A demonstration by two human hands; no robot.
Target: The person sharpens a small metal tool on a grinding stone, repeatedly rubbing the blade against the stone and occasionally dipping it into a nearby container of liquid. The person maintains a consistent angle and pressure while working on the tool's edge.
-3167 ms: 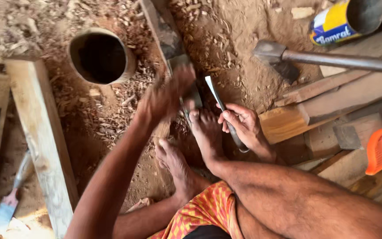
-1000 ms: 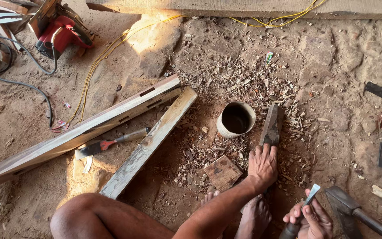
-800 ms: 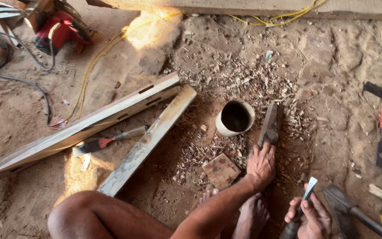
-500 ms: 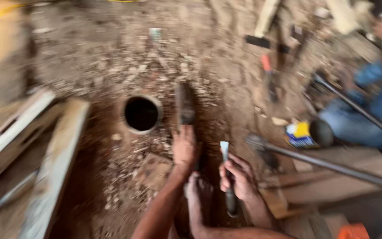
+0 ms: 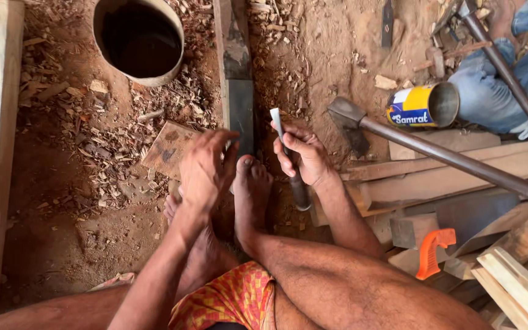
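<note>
My left hand [image 5: 206,168] hovers with fingers loosely curled, holding nothing, just beside my foot [image 5: 252,189]. My right hand [image 5: 300,153] is wrapped tight round the chisel [image 5: 288,159], blade up. The plank [image 5: 236,79] runs ahead between them; bucket [image 5: 139,40] far left.

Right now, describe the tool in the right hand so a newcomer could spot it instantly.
Start at the dark round pot at top left, then follow the long dark wooden piece down to the bare foot resting on it. Just right of that foot, the right hand grips a chisel: a slim tool with a dark handle and a pale flat blade pointing upward, unlike the long-handled adze lying further right.
</note>
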